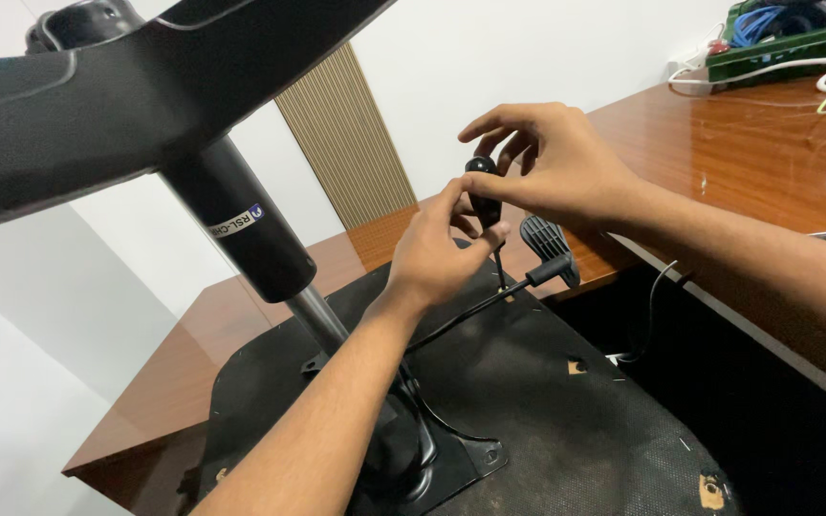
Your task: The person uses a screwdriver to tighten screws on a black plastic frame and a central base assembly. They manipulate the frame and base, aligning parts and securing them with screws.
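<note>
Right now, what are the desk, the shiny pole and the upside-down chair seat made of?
The desk looks like wood or wood veneer with a glossy finish: brown grain and bright light reflections. The pole seems to be polished metal, silvery and mirror-like. The chair seat underside appears covered in thin black fabric, dull with a fine weave and small torn holes.

An upturned chair seat is lying against the table, its column standing up at the left, its lever sticking out toward the table edge, and a tray of cables is sitting on the table's far right.
</note>
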